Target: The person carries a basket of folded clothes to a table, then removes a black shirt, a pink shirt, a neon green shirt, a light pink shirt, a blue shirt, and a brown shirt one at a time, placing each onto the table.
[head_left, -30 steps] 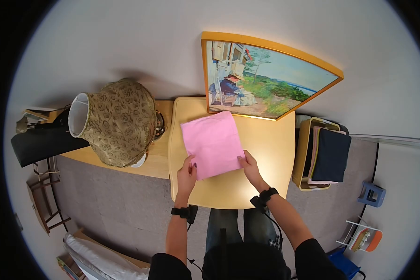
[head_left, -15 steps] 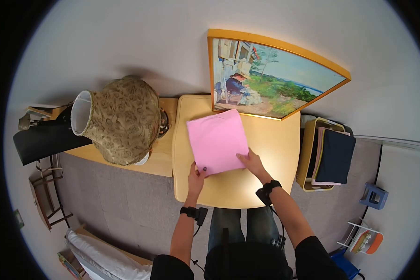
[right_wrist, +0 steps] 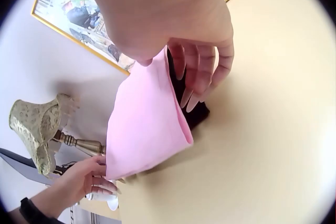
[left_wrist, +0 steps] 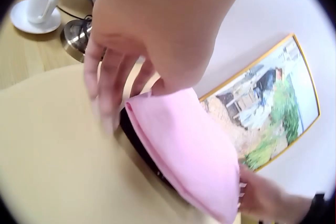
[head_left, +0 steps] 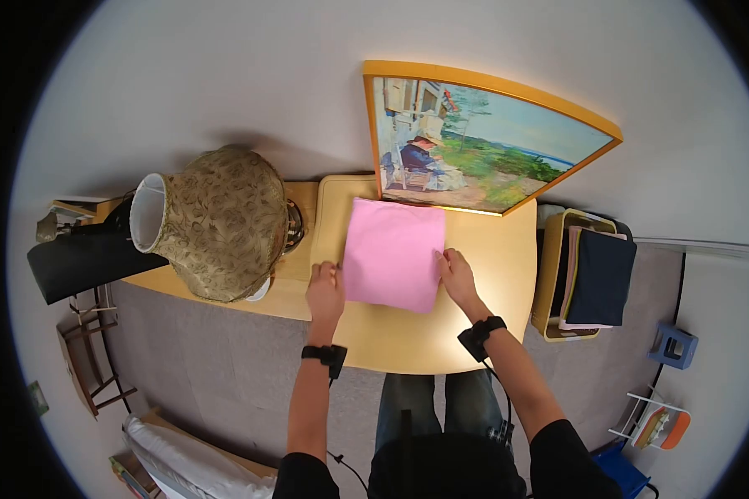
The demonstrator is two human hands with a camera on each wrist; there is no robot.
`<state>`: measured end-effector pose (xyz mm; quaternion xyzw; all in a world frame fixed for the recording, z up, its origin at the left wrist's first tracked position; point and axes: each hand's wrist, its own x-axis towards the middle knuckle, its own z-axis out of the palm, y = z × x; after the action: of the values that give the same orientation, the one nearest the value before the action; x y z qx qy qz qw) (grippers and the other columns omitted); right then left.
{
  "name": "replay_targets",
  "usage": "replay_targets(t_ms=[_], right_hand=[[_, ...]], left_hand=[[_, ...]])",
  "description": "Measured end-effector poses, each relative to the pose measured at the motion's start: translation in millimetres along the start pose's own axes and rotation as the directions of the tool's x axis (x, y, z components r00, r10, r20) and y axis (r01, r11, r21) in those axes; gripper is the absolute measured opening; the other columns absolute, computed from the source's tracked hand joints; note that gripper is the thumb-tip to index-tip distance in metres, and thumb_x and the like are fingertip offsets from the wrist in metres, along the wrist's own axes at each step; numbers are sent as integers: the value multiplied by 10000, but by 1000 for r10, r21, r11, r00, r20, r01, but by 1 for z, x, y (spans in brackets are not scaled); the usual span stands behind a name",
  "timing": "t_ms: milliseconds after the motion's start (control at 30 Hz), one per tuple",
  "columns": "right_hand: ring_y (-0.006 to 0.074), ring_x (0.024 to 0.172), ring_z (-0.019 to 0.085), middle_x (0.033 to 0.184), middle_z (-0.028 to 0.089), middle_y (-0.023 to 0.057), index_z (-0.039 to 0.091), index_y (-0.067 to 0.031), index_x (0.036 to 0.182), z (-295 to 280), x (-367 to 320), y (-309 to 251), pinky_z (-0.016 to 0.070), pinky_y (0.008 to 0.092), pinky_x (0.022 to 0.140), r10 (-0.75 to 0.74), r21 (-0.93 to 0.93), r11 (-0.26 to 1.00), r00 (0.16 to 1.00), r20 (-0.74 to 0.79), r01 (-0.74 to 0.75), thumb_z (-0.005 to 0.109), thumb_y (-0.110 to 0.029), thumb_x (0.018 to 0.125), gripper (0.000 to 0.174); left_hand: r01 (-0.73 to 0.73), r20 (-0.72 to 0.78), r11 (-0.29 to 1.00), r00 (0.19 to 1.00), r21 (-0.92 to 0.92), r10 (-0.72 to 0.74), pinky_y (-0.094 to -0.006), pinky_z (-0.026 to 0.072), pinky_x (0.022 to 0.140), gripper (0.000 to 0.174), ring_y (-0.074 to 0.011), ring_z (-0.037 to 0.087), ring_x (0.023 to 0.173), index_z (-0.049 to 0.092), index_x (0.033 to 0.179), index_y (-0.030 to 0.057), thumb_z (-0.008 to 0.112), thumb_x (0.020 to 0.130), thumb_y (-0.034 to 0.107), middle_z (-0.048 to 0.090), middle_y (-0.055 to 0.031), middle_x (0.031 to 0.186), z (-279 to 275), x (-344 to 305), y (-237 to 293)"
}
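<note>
A folded pink cloth [head_left: 394, 254] lies over the table, close in front of the framed picture. Beneath its folded edge a dark layer [right_wrist: 198, 115] shows in the right wrist view. My left hand [head_left: 325, 287] is at the cloth's left edge, thumb against the fabric and blurred fingers reaching below it in the left wrist view. On the opposite edge my right hand [head_left: 460, 279] pinches the pink cloth, with its thumb on top and long-nailed fingers underneath, next to the dark layer.
The framed picture [head_left: 491, 150] leans on the wall at the table's [head_left: 391, 345] back. A patterned lampshade [head_left: 225, 224] stands to the left, near a white cup [left_wrist: 44, 1] on a saucer. A yellow basket [head_left: 549, 283] with folded cloths [head_left: 601, 279] is at the right.
The pink cloth has turned clockwise and now lies squarer to the table. Both hands have moved from its near corners to its left and right edges.
</note>
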<state>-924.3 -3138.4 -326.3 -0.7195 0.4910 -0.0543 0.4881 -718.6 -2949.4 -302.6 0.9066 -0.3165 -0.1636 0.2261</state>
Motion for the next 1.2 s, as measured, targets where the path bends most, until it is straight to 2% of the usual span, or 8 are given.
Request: replay_targets(t_ms=[67, 400, 600, 667, 733, 867, 933, 1200], right_hand=[[433, 879, 588, 954, 605, 254, 524, 11, 966, -1, 8, -4, 474, 478, 751, -68, -85, 994, 998, -1, 68, 475, -322, 949, 336], [439, 892, 583, 990, 583, 269, 464, 29, 1016, -2, 9, -32, 467, 493, 784, -47, -159, 986, 998, 40, 53, 457, -236, 954, 273], [440, 924, 572, 1013, 583, 265, 469, 15, 1038, -4, 12, -28, 463, 484, 799, -54, -185, 981, 996, 75, 67, 457, -226, 950, 257], [420, 935, 581, 1037, 590, 246, 475, 2, 1069, -10, 10, -24, 469, 464, 809, -56, -65, 996, 994, 91, 62, 451, -245, 958, 272], [347, 860, 600, 967, 597, 207, 478, 4, 1081, -8, 7, -11, 480, 416, 768, -76, 9, 997, 996, 43, 76, 465, -233, 963, 264], [201, 776, 599, 931, 596, 130, 484, 3, 1116, -30, -19, 9, 496, 318, 714, -123, 112, 985, 991, -46, 128, 492, -199, 971, 249], [290, 867, 615, 1020, 596, 174, 492, -4, 1145, -55, -41, 15, 501, 359, 763, -23, 98, 995, 1000, 15, 21, 509, -177, 949, 262], [299, 849, 613, 986, 578, 172, 505, -8, 1121, -173, -130, 63, 496, 385, 740, -57, -199, 979, 998, -35, 49, 541, -104, 912, 232]], left_hand=[[-15, -142, 999, 990, -41, 9, -425, 473, 640, 106, -307, 600, 682, 598, 925, 55, 576, 867, 140, 573, -141, 809, 12, 18, 8], [5, -167, 903, 982, -429, -85, -298, 413, 542, 170, -166, 487, 560, 590, 793, -7, 648, 863, 137, 524, -68, 629, 30, 33, -10], [-32, -271, 999, 962, 16, 35, -446, 421, 835, 184, -287, 529, 983, 622, 1002, 84, 635, 833, 155, 560, -130, 1051, 24, 28, 1], [-265, -269, 958, 920, 111, 285, -542, 277, 1033, 426, -359, 355, 1272, 541, 1237, 149, 623, 825, 213, 407, -130, 1370, 17, 25, 31], [-474, 6, 843, 872, 255, 489, -583, 132, 1112, 606, -367, 174, 1403, 436, 1377, 183, 626, 813, 294, 258, -100, 1513, 31, 19, 54], [-556, 182, 830, 821, 43, 541, -626, 57, 1108, 628, -366, 59, 1435, 429, 1395, 204, 626, 816, 347, 159, -68, 1560, 41, 10, 114], [-534, 190, 842, 837, 77, 513, -669, 15, 1079, 675, -387, 30, 1432, 390, 1420, 214, 636, 810, 365, 101, -78, 1572, 59, 13, 115], [-528, 229, 827, 844, 193, 485, -670, 9, 1086, 725, -371, 14, 1437, 417, 1401, 258, 673, 748, 440, 94, -63, 1574, 74, 12, 112]])
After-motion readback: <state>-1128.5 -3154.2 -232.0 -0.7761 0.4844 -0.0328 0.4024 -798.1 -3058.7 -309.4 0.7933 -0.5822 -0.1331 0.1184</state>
